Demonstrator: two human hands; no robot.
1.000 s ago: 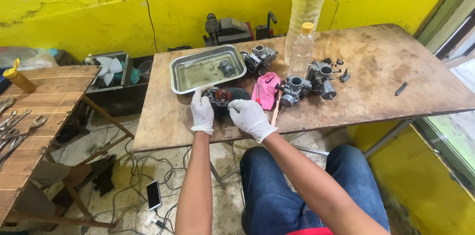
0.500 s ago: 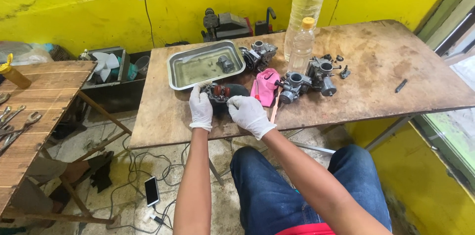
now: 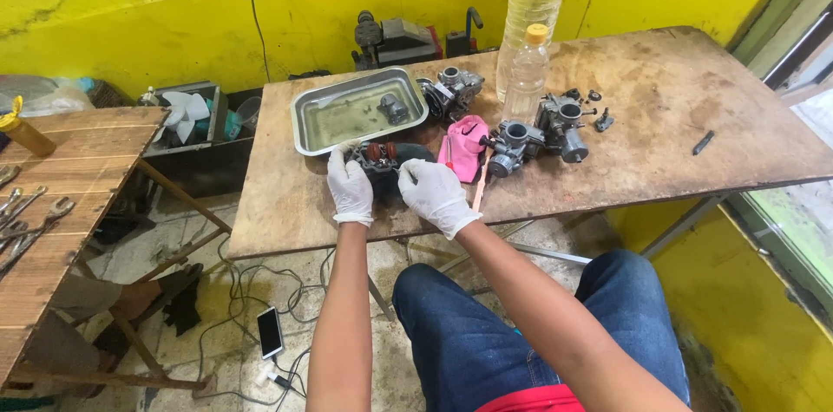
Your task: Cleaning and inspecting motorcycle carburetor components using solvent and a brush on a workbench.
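Both gloved hands, the left hand point(image 3: 350, 189) and the right hand point(image 3: 436, 193), clasp one dark engine part point(image 3: 388, 162) just in front of the steel tray point(image 3: 312, 113), mostly hiding it. Right of the tray: three carburetors, two bottles, one pink rag point(image 3: 464, 145).

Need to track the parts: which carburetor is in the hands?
The dark one at the table's front edge, between both gloved hands; the other three lie untouched farther back.

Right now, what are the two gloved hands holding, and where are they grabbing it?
Left hand and right hand hold a dark carburetor part, one on each side, low over the wooden table.
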